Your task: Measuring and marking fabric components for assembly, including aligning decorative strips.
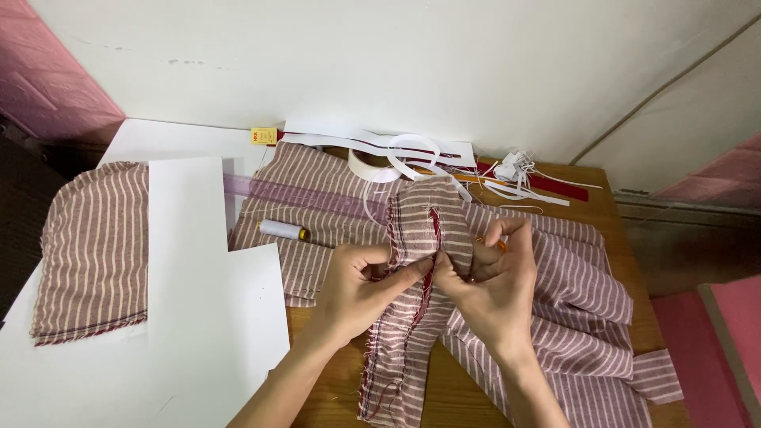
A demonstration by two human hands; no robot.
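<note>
A striped fabric piece with a red-edged slit lies at the table's middle, pinched from both sides. The left hand grips its left edge between thumb and curled fingers; the right hand, fingers bent, pinches beside the slit. Left lie white paper sheets and a thread spool. The wooden table meets a white wall at its far edge.

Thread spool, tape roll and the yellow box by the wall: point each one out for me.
Thread spool (282, 230): head view, on the middle of its white wound body.
Tape roll (372, 166): head view, on its white outer band.
Yellow box (264, 136): head view, on the centre of its front face.
</note>
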